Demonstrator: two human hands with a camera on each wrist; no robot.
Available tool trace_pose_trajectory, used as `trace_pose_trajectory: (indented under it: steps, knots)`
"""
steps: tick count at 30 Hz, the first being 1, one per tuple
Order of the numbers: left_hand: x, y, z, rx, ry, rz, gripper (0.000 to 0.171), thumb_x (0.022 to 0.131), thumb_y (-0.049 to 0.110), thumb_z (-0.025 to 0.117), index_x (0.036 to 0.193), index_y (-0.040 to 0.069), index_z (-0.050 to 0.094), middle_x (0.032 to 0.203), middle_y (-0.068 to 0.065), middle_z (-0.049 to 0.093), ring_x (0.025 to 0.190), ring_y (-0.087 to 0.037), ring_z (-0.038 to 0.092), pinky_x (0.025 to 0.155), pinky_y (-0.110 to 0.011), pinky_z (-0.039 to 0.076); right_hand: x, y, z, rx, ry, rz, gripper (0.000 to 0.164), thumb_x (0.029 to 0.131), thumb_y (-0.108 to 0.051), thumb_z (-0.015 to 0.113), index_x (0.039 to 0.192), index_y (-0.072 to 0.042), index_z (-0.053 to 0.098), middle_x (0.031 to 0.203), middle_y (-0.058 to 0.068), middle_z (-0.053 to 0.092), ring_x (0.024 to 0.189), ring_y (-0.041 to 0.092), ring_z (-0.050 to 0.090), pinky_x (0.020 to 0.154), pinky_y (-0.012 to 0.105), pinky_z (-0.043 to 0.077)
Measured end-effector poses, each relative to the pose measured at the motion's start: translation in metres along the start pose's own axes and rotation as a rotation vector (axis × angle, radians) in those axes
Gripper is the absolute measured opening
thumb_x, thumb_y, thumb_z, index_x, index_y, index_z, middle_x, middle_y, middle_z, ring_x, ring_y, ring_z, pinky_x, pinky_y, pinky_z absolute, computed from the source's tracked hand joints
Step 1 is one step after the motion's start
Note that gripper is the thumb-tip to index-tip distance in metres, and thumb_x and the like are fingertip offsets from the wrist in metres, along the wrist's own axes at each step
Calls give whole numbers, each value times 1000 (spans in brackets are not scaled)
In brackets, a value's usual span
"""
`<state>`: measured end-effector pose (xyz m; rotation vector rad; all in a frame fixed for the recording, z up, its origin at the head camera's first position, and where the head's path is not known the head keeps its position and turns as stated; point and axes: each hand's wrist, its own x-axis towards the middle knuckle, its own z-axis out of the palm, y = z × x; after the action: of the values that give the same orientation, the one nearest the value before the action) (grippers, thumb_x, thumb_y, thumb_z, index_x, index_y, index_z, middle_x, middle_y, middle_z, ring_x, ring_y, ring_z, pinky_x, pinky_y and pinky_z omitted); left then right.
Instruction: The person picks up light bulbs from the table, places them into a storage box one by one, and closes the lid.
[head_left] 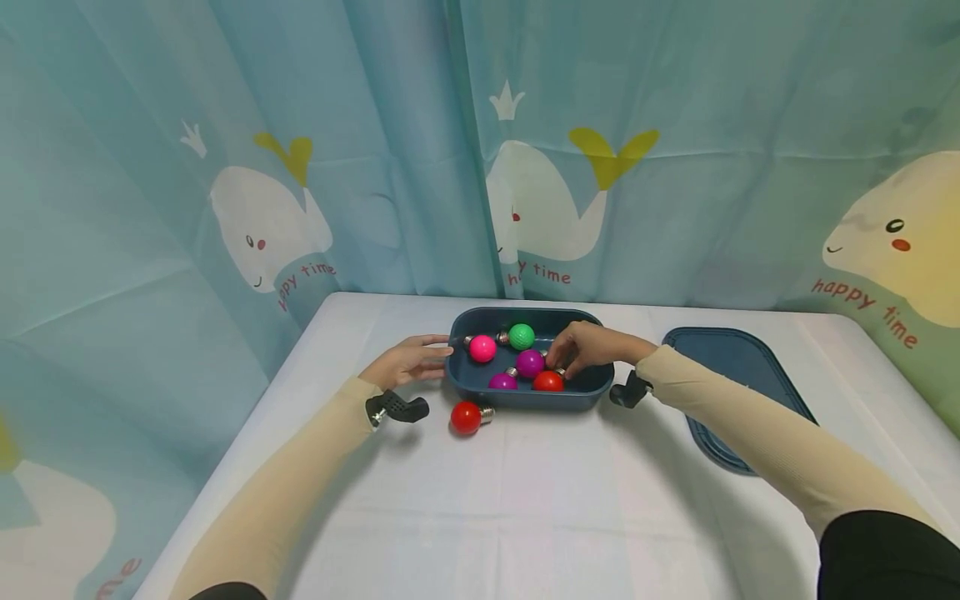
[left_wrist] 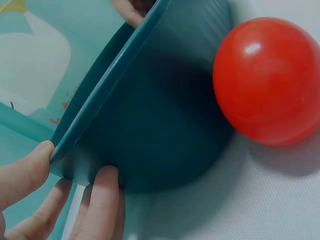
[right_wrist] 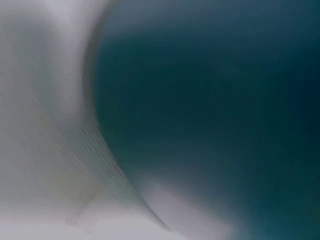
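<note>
Loose on the table [head_left: 525, 500], one red bulb [head_left: 467, 417] lies just in front of the bin [head_left: 525, 398], nearer the left hand [head_left: 408, 362] (straight fingers steadying the wall). Right hand [head_left: 588, 348] curls over the bin's red bulb [head_left: 548, 382]; grip unclear.

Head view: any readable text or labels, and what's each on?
"happy time" on curtain, under left whale.
"happy time" on curtain, under middle whale; first letters cut by a fold.
"happy time" on curtain, under yellow whale at right.
Nothing readable on bulbs, box, lid. Bottom-left red letters cut off.
</note>
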<state>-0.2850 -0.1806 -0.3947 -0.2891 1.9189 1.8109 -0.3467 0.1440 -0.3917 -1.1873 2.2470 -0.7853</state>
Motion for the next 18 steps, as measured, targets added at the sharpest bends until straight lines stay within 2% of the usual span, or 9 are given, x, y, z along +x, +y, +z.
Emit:
trace_pose_trajectory:
  steps: [9, 14, 18]
  knots:
    - [-1, 0, 2, 0, -8, 2, 55, 95, 11, 54, 145, 4, 33, 142, -18, 44, 90, -13, 60, 107, -40, 40, -14, -4, -13, 29, 35, 29, 38, 74, 2, 75, 110, 3, 65, 108, 19, 68, 102, 31, 65, 86, 38, 56]
    - [0, -1, 1, 9, -21, 11, 55, 95, 11, 53, 145, 3, 32, 143, -19, 43, 93, -14, 60, 107, -39, 41, -26, -6, -18, 27, 121, 32, 41, 76, 0, 74, 115, 5, 62, 112, 21, 66, 104, 33, 64, 85, 36, 57]
    - [1, -1, -1, 7, -31, 18, 54, 96, 11, 52, 145, 3, 31, 144, -20, 42, 96, -16, 60, 107, -40, 41, -35, -10, -18, 37, 221, 51, 43, 77, -3, 74, 118, 5, 60, 116, 23, 64, 106, 36, 62, 90, 43, 54]
